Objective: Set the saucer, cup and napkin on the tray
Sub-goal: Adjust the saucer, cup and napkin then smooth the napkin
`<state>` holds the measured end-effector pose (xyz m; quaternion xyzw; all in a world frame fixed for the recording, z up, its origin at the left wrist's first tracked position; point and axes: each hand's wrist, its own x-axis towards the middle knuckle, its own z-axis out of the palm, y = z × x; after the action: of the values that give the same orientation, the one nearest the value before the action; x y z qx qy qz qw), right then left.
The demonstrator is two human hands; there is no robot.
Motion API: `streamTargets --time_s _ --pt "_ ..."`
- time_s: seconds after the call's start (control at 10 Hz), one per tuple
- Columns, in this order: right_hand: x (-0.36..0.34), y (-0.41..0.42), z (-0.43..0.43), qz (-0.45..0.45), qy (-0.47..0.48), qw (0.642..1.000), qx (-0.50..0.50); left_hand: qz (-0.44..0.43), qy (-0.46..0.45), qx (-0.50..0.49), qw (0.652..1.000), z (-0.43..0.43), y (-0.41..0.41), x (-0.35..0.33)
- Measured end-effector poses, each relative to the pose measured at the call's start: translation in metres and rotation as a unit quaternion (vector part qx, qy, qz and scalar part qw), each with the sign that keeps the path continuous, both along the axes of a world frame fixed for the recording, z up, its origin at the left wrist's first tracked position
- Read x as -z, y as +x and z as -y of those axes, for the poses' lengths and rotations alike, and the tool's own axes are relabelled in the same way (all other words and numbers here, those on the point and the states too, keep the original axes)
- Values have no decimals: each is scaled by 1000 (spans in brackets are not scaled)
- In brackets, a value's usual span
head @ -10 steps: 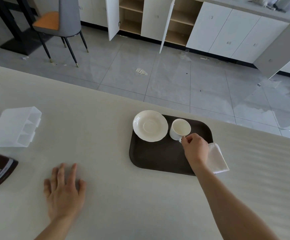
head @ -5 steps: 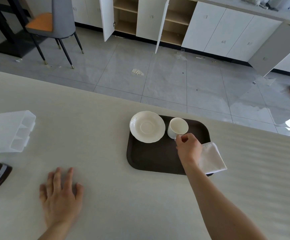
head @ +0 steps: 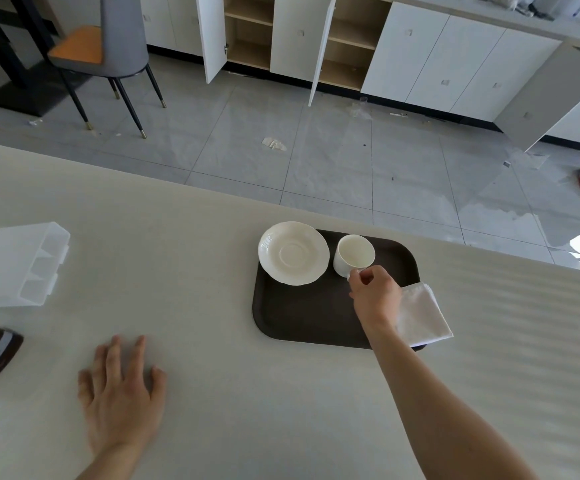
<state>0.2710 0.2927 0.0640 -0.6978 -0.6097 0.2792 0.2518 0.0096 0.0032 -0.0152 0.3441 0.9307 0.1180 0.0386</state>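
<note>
White cup (head: 353, 254) sits upright on the dark tray (head: 302, 317), in the same spot as a second ago, so it looks placed. Saucer (head: 293, 257) overhangs the tray's 10 o'clock corner; napkin (head: 421, 315) overhangs at 4 o'clock. Right hand (head: 375, 296), arm outstretched, still pinches the cup's handle. Left hand (head: 122, 393) lies spread flat on the table (head: 195, 271).

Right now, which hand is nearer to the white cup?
Right. The right hand pinches the handle of the white cup on the brown tray. The left hand lies flat on the table, far from the cup.
</note>
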Motion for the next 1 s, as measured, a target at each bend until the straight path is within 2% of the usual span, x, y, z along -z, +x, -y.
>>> streamTargets --time_s 1.0 --pt "-1 2 -1 -25 -18 1000 -4 5 2 -1 1000 -1 3 -5"
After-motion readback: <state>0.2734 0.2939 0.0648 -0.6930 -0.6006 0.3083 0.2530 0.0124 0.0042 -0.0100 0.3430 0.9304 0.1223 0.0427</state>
